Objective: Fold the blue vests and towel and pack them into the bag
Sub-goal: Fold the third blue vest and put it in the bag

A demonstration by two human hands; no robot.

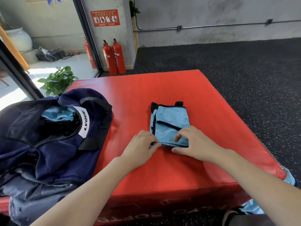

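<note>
- Between the two hands, on the flat red padded vinyl block (162, 168), lies a light blue mesh vest with black trim (170, 123), folded into a compact upright rectangle; two black strap ends poke out at its far edge.
- The left hand (140, 146) sits at the near left corner of the folded vest, thumb and curled fingers pinching the blue edge there.
- The right hand (193, 142) is at the near right corner: its fingers are bent down onto the top layer of the vest and its thumb lies along the near edge, so it grips the fabric rather than lying flat.
- Both forearms reach in from the near side, bare.
- Well to the left of the left hand, partly on the block, slumps a dark navy fabric duffel bag (53, 144) with black straps and a white panel printed LVQUE; its top is open.
- Inside that opening shows another piece of light blue cloth (57, 114), already in the bag.
- Near the right forearm, over the block's near right edge, hangs more light blue fabric (290, 178), only partly visible.
- Far beyond the hands stand two red fire extinguishers (114, 57) against a grey pillar, under a red instruction sign (105, 17).
- Beyond the bag, to the left, grows a green leafy potted plant (58, 80).
</note>
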